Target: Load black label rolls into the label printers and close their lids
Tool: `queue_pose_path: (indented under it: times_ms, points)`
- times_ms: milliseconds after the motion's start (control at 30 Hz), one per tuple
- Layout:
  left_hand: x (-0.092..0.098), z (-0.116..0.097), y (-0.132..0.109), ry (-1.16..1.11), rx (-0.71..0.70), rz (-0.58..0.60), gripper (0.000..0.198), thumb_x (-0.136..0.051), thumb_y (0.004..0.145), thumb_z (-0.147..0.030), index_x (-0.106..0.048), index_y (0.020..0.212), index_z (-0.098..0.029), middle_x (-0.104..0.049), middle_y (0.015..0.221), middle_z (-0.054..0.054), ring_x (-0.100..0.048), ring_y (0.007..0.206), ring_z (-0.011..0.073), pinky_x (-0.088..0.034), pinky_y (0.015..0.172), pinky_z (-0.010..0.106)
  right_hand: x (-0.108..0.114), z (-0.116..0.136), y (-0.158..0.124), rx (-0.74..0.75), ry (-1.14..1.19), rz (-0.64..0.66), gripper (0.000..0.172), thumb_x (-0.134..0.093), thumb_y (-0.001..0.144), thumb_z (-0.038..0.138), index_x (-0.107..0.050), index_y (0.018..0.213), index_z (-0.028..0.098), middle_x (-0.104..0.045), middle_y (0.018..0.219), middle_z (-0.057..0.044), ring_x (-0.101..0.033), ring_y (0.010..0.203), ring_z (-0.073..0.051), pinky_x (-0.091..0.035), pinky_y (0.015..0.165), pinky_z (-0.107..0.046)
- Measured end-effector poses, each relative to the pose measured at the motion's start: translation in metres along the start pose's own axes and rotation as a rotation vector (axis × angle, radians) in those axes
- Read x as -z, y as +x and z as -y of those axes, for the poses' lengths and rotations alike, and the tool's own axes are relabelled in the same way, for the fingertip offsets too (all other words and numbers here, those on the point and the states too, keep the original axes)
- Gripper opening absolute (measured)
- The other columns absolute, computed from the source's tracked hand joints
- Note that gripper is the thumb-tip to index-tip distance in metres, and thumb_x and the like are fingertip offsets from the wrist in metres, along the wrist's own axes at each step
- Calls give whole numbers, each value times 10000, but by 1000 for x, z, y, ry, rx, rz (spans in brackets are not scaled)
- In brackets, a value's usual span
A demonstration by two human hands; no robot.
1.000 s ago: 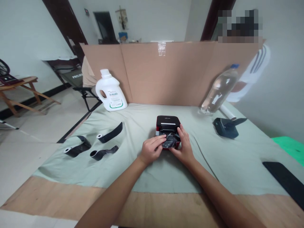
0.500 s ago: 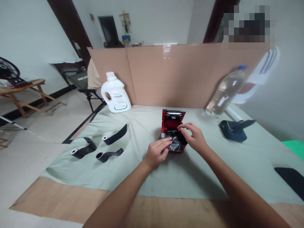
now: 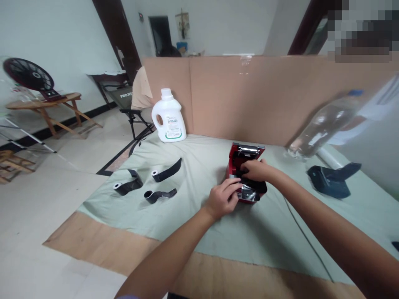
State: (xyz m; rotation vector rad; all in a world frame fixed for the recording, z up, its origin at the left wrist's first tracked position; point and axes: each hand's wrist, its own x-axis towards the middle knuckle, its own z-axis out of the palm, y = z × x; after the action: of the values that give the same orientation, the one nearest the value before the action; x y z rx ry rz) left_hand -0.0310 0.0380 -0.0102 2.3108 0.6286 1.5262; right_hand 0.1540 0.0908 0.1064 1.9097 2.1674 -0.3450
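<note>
A small red printer (image 3: pixel 231 168) stands on the cloth with its lid raised. Dark, shiny film (image 3: pixel 249 193) lies across its front part. My left hand (image 3: pixel 222 197) is closed on the printer's near left corner, its fingertips over the edge beside the film. Reaching in from the right, my right hand (image 3: pixel 256 170) has its curled fingers down inside the printer, under the lid. The fingertips are hidden, so what they pinch cannot be made out. To the left lie three partly unrolled black rolls: one roll (image 3: pixel 124 187), another roll (image 3: pixel 166 171) and a third roll (image 3: pixel 158 195).
A white detergent bottle (image 3: pixel 171 120) and a leaning clear plastic bottle (image 3: pixel 327 122) stand before a cardboard screen (image 3: pixel 230 97). A dark device (image 3: pixel 328 180) with a raised flap sits at right. Beyond the screen, a person's sleeve (image 3: pixel 378 104) shows. The wooden table edge (image 3: pixel 102 241) runs along the front.
My right hand has moved from the printer's right edge into its inside. My left hand has drawn back from over the film to the near left corner. The view has turned left.
</note>
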Motion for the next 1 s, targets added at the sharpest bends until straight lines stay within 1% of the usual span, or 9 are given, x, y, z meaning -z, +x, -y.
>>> queue_pose_path:
  times_ms: [133, 200, 333, 433, 533, 667, 800, 900, 1000]
  points:
    - [0, 2, -2, -42, 120, -76, 401, -552, 894, -201, -562, 1294, -201, -619, 1334, 140, -664, 1174, 256, -630, 883, 380, -3, -17, -13, 38, 154, -65, 327, -478, 941, 332, -694, 1165, 233, -734, 1205, -91, -652, 1133, -296, -457, 962, -444]
    - [-1, 4, -3, -90, 153, -102, 457, -572, 864, -205, -527, 1319, -199, -598, 1330, 142, -661, 1131, 258, -627, 866, 389, -6, -29, -19, 61, 419, -136, 343, -475, 944, 404, -689, 1149, 230, -742, 1149, -93, -671, 1054, -280, -509, 911, -420]
    - [-3, 8, -3, -168, 241, -82, 532, -596, 831, -217, -475, 1348, -201, -548, 1364, 146, -659, 869, 183, -616, 731, 344, -7, -44, -31, 41, 1148, -271, 329, -642, 856, 519, -677, 1065, 269, -734, 981, -63, -676, 860, -242, -556, 795, -399]
    - [-3, 7, -3, -179, 267, -74, 527, -602, 833, -237, -465, 1341, -200, -540, 1359, 147, -654, 927, 206, -613, 785, 372, 2, -36, -41, 103, 1520, -102, 306, -670, 866, 561, -654, 989, 281, -660, 743, -17, -606, 631, -189, -514, 613, -343]
    - [-2, 6, -1, -187, 273, -58, 523, -600, 830, -242, -464, 1333, -197, -535, 1358, 149, -627, 1135, 274, -595, 920, 433, 15, -14, -41, 190, 1671, 22, 314, -698, 870, 564, -642, 885, 255, -586, 638, 9, -556, 574, -151, -465, 552, -285]
    - [-1, 6, -1, -201, 320, -12, 549, -608, 820, -246, -455, 1345, -201, -520, 1373, 147, -610, 1204, 295, -583, 969, 451, 35, 25, -20, 245, 1702, 88, 275, -828, 756, 354, -639, 904, 220, -632, 737, 4, -595, 631, -135, -509, 618, -268]
    - [-1, 7, 0, -210, 309, -23, 536, -620, 809, -254, -467, 1320, -205, -541, 1338, 138, -628, 1170, 298, -595, 944, 452, 56, 77, 19, 304, 1510, 163, 236, -766, 699, 247, -618, 877, 198, -668, 827, -49, -649, 727, -197, -541, 658, -327]
    - [1, 9, 1, -211, 274, -12, 463, -621, 834, -267, -499, 1278, -217, -554, 1327, 127, -641, 1144, 280, -597, 942, 435, 69, 128, 53, 276, 1256, 36, 131, -692, 698, 224, -592, 779, 201, -642, 800, -44, -605, 731, -179, -517, 649, -313]
    - [2, 10, 0, -165, 303, 49, 395, -642, 838, -276, -545, 1217, -219, -575, 1309, 129, -658, 1107, 280, -604, 917, 427, 74, 182, 90, 278, 1026, -96, 95, -656, 724, 257, -579, 743, 205, -617, 749, -35, -533, 662, -149, -406, 549, -268]
